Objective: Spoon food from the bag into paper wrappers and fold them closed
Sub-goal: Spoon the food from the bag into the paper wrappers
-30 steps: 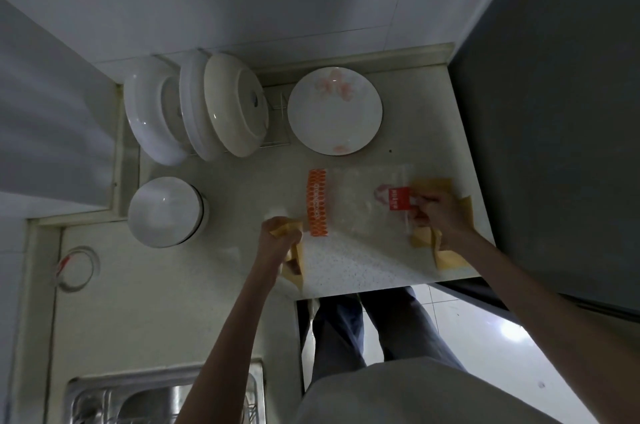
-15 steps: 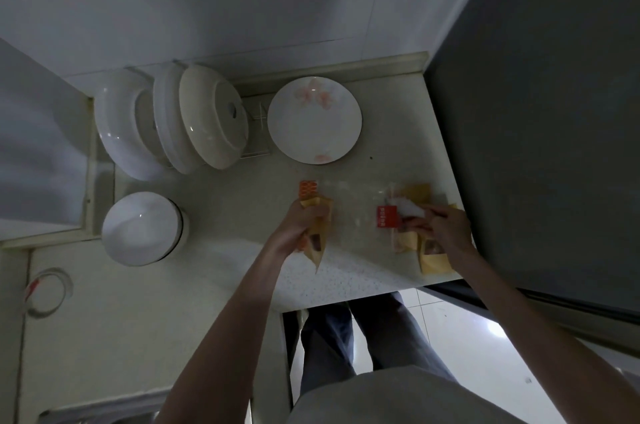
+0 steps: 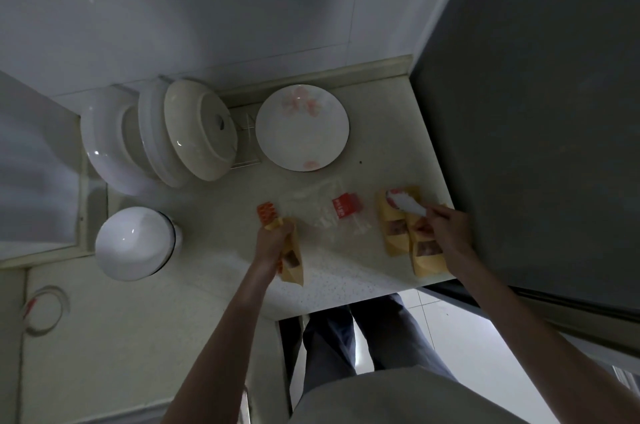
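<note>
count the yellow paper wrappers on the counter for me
3. One wrapper is gripped in the left hand. Two more lie side by side under the right hand; others may be hidden beneath it.

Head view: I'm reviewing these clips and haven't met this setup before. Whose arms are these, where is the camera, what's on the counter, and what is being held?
No machine here: a person wears a wide-angle camera on the head, looking down at their own two bare arms and legs. The left hand grips a yellow paper wrapper with dark food showing in it. The right hand holds a white spoon over two more wrappers lying at the counter's right edge. Between the hands lies a clear plastic bag with a red label. Farther back sit a flowered plate, stacked white dishes in a rack and an upturned white bowl.
</note>
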Motion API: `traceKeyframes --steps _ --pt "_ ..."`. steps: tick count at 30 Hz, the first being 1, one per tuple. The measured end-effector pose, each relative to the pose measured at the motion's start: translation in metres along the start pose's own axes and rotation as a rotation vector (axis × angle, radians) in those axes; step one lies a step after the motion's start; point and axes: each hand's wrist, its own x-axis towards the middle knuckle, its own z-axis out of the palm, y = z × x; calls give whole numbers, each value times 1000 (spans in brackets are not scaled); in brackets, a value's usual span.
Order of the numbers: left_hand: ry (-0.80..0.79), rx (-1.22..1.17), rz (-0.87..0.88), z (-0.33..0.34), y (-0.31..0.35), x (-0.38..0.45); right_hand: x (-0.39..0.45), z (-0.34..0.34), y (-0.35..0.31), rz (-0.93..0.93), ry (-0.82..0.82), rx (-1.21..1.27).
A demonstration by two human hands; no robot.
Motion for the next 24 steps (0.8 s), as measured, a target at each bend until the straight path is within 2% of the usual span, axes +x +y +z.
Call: traceKeyframes --steps 2,4,9,14,18,22,24 --pt "1 -96 11 -14 -1 -10 -3 0 -4 -11 -44 20" --pt "-47 -211 92 -30 -1 -23 -6 3 -9 -30 -80 33" --pt "-107 -275 248 -55 3 -43 -15 15 -13 -41 -206 41" --pt "-230 -242 140 -20 21 -36 -25 36 -19 -42 -228 -25" --pt "-265 -169 157 -3 22 -23 -30 48 -23 -64 -277 -19" --pt "-183 -384 -110 -18 0 -18 -29 54 -23 -61 -282 -48" --pt "-183 -454 -129 -27 -4 -15 -27 56 -21 -58 -295 -47"
